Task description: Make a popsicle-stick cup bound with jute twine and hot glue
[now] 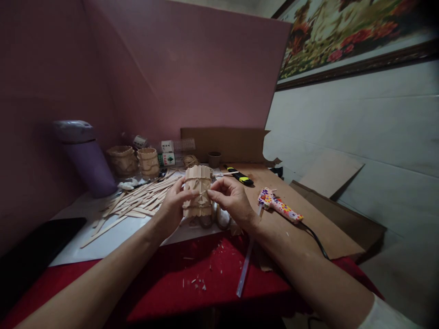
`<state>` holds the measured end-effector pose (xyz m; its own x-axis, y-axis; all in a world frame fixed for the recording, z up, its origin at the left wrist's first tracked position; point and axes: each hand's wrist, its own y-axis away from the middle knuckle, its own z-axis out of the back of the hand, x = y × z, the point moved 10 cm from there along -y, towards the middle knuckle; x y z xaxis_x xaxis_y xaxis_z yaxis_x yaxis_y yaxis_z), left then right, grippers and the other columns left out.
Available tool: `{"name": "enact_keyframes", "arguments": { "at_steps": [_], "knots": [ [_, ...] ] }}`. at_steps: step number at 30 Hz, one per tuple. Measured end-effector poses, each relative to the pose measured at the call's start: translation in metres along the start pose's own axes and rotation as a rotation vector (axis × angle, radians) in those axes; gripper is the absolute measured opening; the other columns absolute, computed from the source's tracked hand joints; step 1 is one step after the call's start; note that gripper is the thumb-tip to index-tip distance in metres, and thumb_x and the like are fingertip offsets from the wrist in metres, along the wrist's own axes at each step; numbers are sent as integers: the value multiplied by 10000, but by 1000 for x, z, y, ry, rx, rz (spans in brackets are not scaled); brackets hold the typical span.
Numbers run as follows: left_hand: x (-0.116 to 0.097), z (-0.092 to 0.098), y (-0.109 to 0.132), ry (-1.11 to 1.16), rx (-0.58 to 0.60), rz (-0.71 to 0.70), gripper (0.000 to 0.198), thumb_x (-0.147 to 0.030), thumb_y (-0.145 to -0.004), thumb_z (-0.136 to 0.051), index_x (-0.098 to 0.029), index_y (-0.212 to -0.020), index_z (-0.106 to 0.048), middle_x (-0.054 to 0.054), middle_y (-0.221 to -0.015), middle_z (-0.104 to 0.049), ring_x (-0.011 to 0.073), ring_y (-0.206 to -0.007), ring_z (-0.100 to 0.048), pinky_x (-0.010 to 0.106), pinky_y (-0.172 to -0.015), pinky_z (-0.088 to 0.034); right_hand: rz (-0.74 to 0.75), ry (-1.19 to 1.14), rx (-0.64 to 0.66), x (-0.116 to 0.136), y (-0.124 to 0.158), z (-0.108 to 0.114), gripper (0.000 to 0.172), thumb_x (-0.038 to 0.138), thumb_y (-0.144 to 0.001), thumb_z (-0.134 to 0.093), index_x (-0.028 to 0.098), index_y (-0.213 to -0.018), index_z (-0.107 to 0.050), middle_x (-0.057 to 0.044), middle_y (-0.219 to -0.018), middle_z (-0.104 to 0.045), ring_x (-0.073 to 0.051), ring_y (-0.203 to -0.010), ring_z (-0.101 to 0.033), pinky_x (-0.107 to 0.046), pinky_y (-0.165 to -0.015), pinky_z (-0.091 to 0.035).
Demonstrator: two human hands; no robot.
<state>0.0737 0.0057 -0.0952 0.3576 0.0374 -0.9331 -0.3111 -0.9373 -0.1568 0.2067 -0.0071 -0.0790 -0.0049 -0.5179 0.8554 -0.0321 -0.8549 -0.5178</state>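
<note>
My left hand [174,203] is wrapped round the left side of a small cup made of craft sticks [198,192], holding it up above the table. Twine runs round the cup near its top and bottom, with a raised criss-cross pattern between. At the cup's right side, the thumb and index finger of my right hand [230,196] are pinched together against its surface; whatever lies between them is too small to make out. Just below the cup, two loop handles [222,221], like those of scissors, are partly hidden.
Loose craft sticks [137,201] are heaped on the left. Behind them stand two similar cups [148,163] and a purple bottle [89,160]. A floral glue gun [279,205], a utility knife [239,175] and a cardboard sheet [322,228] lie right. One glue stick [244,272] lies in front.
</note>
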Motion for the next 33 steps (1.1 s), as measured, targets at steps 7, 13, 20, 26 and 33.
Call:
{"name": "enact_keyframes", "arguments": {
  "at_steps": [7, 13, 20, 26, 33],
  "knots": [
    [0, -6, 0, 26, 47, 8, 553, -367, -713, -749, -171, -1213, -617, 91, -1040, -720, 247, -834, -679, 300, -615, -527, -75, -54, 15, -5, 2, -2, 234, 354, -673, -777, 202, -703, -602, 49, -622, -568, -97, -556, -494, -240, -529, -434],
    [0, -3, 0, -2, 43, 1, 580, -335, -691, -766, -169, -1222, -601, 89, -1061, -716, 223, -782, -683, 296, -609, -527, -76, -41, 14, -5, 2, -2, 262, 379, -665, -784, 203, -700, -594, 53, -612, -548, -92, -539, -473, -230, -496, -402],
    [6, 3, -8, 7, 79, -48, 628, -252, -617, -825, -170, -1191, -584, 90, -1021, -717, 219, -787, -687, 328, -697, -556, -66, -45, 25, -5, 1, -2, 227, 352, -684, -758, 205, -697, -586, 58, -596, -536, -91, -527, -469, -227, -487, -394],
    [4, 3, -8, -25, 63, -73, 584, -250, -633, -777, -158, -1177, -586, 85, -987, -707, 214, -786, -673, 316, -674, -559, -60, -43, 33, -3, 2, -3, 200, 332, -692, -749, 204, -705, -596, 61, -605, -533, -90, -534, -469, -233, -508, -407],
    [4, 3, -5, -63, 45, -42, 636, -238, -626, -738, -166, -1228, -545, 83, -997, -700, 216, -773, -666, 305, -635, -537, -46, -39, 34, -5, 1, -4, 209, 329, -679, -762, 202, -710, -598, 38, -647, -584, -108, -586, -514, -253, -575, -439]
  ]
}}
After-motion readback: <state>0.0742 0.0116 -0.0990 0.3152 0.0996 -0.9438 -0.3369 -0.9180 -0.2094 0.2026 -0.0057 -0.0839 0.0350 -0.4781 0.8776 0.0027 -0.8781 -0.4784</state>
